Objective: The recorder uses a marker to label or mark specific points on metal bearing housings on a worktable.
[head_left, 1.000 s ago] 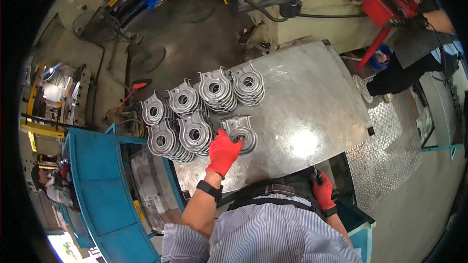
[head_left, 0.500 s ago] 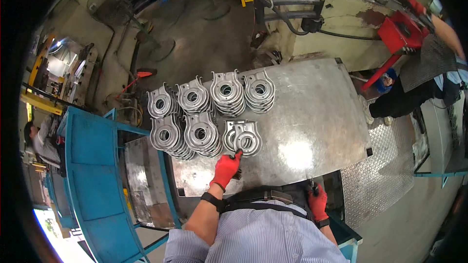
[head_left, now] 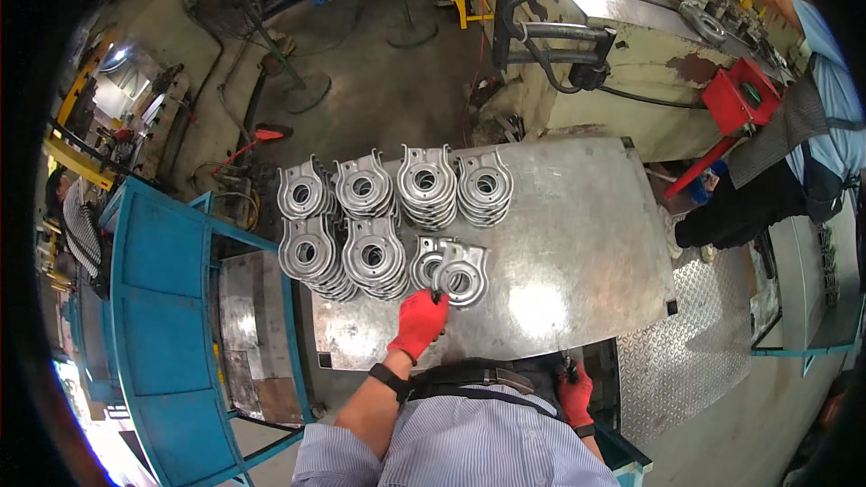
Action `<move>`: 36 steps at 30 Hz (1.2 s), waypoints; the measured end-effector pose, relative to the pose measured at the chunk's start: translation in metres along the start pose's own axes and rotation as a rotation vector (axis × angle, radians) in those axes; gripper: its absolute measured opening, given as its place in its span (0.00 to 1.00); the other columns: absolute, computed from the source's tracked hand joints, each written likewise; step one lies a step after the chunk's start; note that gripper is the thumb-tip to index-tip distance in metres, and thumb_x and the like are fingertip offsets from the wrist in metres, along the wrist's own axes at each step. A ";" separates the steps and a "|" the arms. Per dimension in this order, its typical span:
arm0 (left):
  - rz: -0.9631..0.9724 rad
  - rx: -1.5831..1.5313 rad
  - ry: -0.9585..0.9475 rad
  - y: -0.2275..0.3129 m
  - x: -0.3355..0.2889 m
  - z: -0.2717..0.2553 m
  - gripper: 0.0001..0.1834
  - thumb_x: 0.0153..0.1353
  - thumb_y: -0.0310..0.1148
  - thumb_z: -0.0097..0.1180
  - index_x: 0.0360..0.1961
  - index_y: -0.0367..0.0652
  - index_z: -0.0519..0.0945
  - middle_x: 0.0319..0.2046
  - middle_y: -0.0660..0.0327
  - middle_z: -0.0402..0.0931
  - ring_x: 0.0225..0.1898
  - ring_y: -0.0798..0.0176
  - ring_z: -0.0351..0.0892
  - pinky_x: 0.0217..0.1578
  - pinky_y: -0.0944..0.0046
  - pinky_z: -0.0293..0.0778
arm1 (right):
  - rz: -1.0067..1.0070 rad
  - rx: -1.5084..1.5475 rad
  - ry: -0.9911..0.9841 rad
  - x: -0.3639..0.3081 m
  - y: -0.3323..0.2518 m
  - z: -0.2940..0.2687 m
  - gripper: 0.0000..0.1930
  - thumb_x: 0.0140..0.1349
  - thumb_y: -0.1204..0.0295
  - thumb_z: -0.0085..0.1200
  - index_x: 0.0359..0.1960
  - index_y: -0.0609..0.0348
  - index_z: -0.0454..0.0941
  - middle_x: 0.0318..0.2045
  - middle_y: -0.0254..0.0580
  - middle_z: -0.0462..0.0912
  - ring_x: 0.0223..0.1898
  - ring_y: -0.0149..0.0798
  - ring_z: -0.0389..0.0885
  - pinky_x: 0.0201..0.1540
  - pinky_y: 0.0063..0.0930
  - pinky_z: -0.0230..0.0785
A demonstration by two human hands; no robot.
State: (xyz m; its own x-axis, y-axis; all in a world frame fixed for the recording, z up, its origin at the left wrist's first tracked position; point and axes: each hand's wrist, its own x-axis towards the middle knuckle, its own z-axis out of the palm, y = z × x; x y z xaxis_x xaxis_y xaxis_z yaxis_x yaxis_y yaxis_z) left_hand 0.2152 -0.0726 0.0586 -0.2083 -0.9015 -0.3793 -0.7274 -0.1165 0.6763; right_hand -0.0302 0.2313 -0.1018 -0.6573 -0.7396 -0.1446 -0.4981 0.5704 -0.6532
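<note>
Head view: left hand (head_left: 420, 323) partly covers nearest bracket (head_left: 465, 261).

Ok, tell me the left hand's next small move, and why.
Probably nudge the near bracket away and left, squarely over the far bracket: the near one only partly covers it, while neighbouring brackets stand in stacks, and the left hand is at the near one's lower left edge.

Counting six stacks of metal brackets (head_left: 373, 275) on one worktop (head_left: 577, 234), fanned from 9 to 12 o'clock around its middle, plus two overlapping loose brackets (head_left: 474, 272) at 8. Two red-gloved hands (head_left: 419, 323) too, and one red box (head_left: 727, 104) at 2.
</note>
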 end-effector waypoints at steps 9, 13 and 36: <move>-0.038 0.212 0.329 -0.034 0.001 0.003 0.28 0.58 0.54 0.52 0.18 0.37 0.77 0.19 0.45 0.76 0.29 0.40 0.77 0.33 0.47 0.72 | -0.001 0.056 -0.027 0.007 -0.050 -0.017 0.14 0.54 0.67 0.57 0.40 0.59 0.76 0.32 0.54 0.81 0.36 0.57 0.79 0.36 0.42 0.70; -0.085 0.192 0.270 -0.031 0.008 0.013 0.28 0.59 0.55 0.49 0.23 0.36 0.78 0.26 0.41 0.77 0.34 0.38 0.77 0.35 0.45 0.72 | 0.030 0.105 -0.026 0.007 -0.031 -0.007 0.13 0.54 0.69 0.56 0.41 0.58 0.76 0.32 0.54 0.81 0.36 0.57 0.79 0.37 0.43 0.70; -0.289 -0.815 -0.297 -0.021 0.018 -0.019 0.18 0.65 0.42 0.48 0.31 0.34 0.76 0.22 0.58 0.76 0.17 0.61 0.76 0.16 0.64 0.69 | 0.050 0.070 -0.026 0.002 -0.025 -0.006 0.14 0.54 0.73 0.57 0.43 0.61 0.76 0.33 0.50 0.82 0.38 0.44 0.82 0.39 0.33 0.71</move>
State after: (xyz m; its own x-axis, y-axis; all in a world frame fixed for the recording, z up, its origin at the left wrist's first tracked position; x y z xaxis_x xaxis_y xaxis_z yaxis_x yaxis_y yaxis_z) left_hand 0.2386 -0.0944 0.0493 -0.3313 -0.6604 -0.6739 -0.1139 -0.6810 0.7234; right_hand -0.0222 0.2177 -0.0816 -0.6650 -0.7205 -0.1966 -0.4241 0.5810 -0.6947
